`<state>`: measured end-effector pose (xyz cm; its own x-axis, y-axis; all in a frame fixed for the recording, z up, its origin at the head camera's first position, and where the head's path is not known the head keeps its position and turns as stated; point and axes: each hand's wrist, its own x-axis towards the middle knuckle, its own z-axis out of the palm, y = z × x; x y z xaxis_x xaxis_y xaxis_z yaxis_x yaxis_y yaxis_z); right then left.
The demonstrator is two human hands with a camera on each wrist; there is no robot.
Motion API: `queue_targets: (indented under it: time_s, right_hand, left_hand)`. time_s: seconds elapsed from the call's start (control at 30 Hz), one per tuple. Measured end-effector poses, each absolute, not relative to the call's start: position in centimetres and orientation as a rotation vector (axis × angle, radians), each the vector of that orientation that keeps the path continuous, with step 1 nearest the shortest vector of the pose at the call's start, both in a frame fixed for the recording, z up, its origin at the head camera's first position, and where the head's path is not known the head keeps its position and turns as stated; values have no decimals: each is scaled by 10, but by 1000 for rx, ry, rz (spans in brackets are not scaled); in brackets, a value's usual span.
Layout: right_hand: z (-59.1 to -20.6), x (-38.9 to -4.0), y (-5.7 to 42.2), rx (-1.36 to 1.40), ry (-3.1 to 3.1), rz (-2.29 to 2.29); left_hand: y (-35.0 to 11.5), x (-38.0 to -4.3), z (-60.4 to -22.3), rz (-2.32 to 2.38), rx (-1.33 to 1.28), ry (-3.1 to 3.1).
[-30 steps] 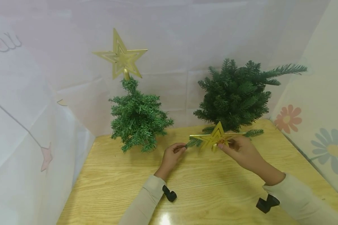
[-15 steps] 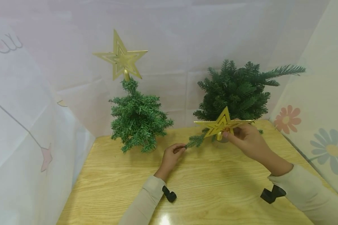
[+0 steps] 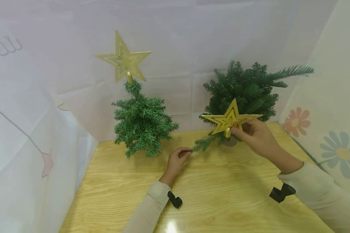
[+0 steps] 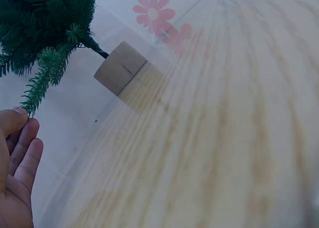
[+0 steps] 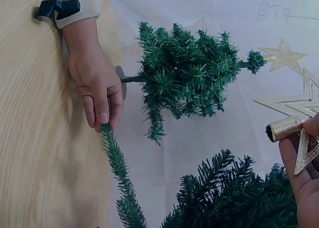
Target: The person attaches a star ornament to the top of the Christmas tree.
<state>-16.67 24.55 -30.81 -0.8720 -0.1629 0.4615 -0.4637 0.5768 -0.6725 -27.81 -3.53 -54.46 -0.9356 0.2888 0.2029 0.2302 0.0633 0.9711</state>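
From the head, two trees stand near the far edge of the wooden table (image 3: 128, 197), a gap between them and pale cloth (image 3: 175, 38) behind. The table's right edge slants past the right sleeve (image 3: 312, 184); plank surface stretches nearer than both hands. The right hand (image 3: 259, 137) pinches a gold star (image 3: 231, 119) before the right tree (image 3: 248, 85); whether the two touch cannot be told. Its top point rises, two points spread left and right, and its socket (image 3: 227, 132) aims down. The left hand (image 3: 176, 161) pinches the tip of a low branch (image 3: 202, 144), which runs far and right into that tree. The left tree (image 3: 141, 124) wears a second star (image 3: 125, 60).

The left wrist view adds the right tree's wooden base (image 4: 119, 68) standing on the table, and shows thumb and forefinger together on the branch tip, the other fingers partly extended.

The right wrist view alone reveals the socket's dark, hollow end, its long axis roughly matching the left tree's trunk (image 5: 132, 79). The right thumb presses the star's front, fingers behind.
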Motion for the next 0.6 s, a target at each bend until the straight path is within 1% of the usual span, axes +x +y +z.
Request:
queue_targets:
  time_s: [0.17, 0.4, 0.5, 0.6]
  right_hand:
    - [-302, -171, 245, 527, -2467, 1165]
    - [-285, -179, 247, 499, -2461, 1127]
    - [-276, -182, 247, 468, -2460, 1154]
    - [-269, -185, 246, 442, -2457, 1156]
  left_hand:
    - [-36, -278, -541, 2039, 546, 2259]
    - [-37, -261, -512, 2016, 546, 2247]
    - [-38, -260, -511, 2007, 534, 2256]
    - [-38, -266, -520, 2000, 531, 2271]
